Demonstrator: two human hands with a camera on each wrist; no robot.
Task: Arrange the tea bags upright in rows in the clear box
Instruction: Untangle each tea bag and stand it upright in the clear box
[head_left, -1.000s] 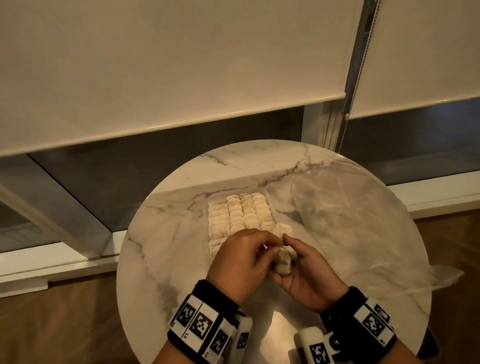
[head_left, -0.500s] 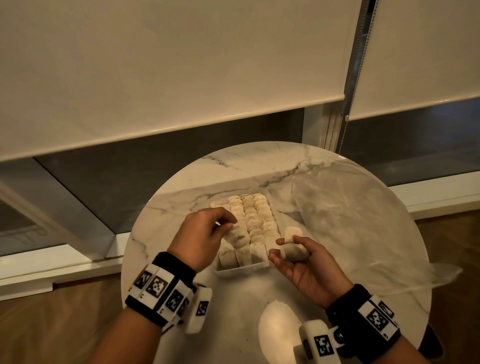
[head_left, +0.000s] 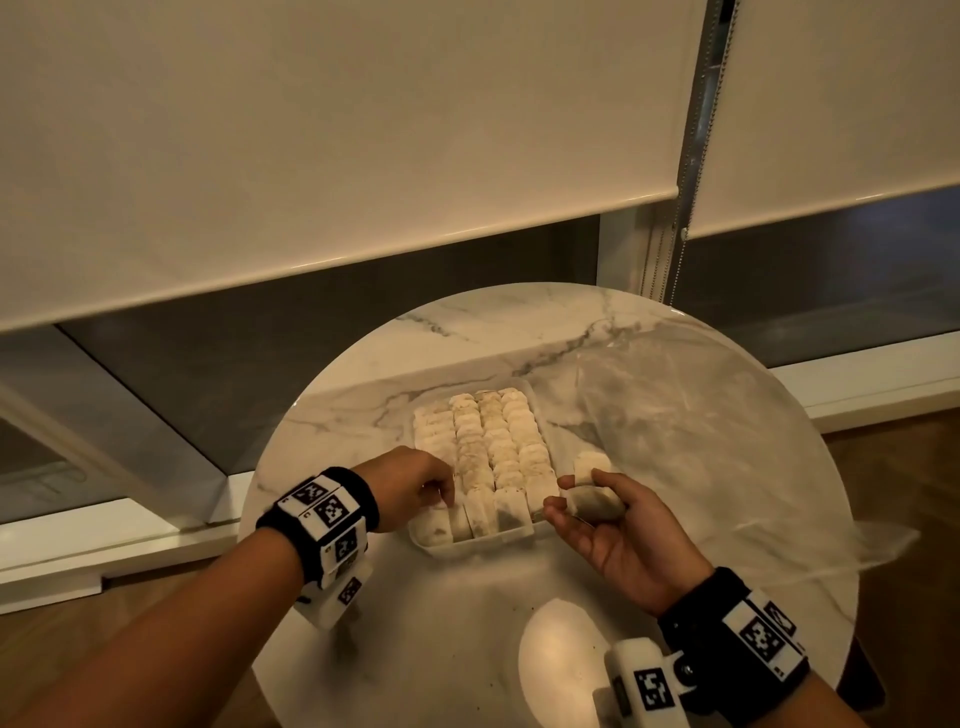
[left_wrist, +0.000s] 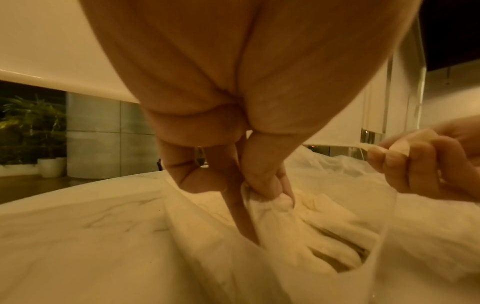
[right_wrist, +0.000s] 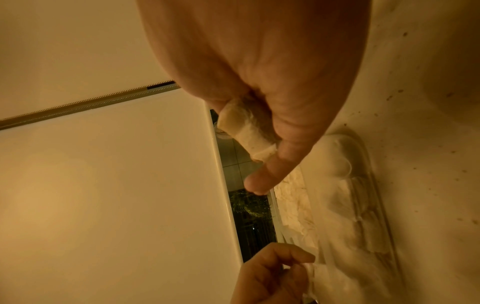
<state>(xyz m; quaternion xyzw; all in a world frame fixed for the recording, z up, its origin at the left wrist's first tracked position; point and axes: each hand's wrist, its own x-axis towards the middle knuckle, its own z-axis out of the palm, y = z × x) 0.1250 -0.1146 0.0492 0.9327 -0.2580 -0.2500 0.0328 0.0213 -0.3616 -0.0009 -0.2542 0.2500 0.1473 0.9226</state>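
A clear box (head_left: 483, 540) stands mid-table with rows of upright pale tea bags (head_left: 493, 441). My left hand (head_left: 444, 491) reaches down at the box's near-left corner. In the left wrist view its thumb and fingers pinch the top of a tea bag (left_wrist: 267, 202) standing in the left row. My right hand (head_left: 576, 501) hovers palm up just right of the box's near corner. Its thumb lies over a small stack of tea bags (head_left: 595, 506) in the palm, seen again in the right wrist view as tea bags (right_wrist: 244, 127).
The round marble table (head_left: 395, 597) has a crumpled clear plastic bag (head_left: 701, 441) spread over its right half. One more tea bag (head_left: 592, 461) shows just beyond my right fingers. Window blinds and a sill lie behind; wooden floor surrounds the table.
My left hand took a tea bag from the right hand, swung left and lowered it into the box's near-left corner. The right hand barely moved and kept its stack.
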